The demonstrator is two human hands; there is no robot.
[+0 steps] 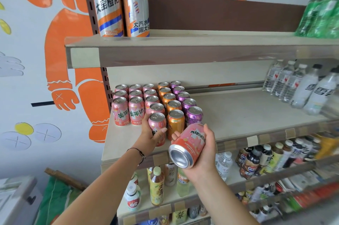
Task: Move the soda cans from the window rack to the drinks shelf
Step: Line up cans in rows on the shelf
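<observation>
Rows of pink, orange [175,123] and purple [194,115] soda cans stand on the left part of the beige drinks shelf [238,113]. My left hand [152,136] wraps around an upright pink can [157,121] at the front of the third row, resting on the shelf. My right hand [203,148] holds a second pink Mirinda can [187,145] tilted on its side, its silver bottom facing me, just in front of the shelf's edge and below the orange and purple rows.
Two tall orange-striped cans [121,3] stand on the upper shelf, with green bottles [322,12] at its right. Water bottles [297,85] fill the drinks shelf's right end. Tea and cola bottles [256,158] crowd the lower shelves. A painted wall lies to the left.
</observation>
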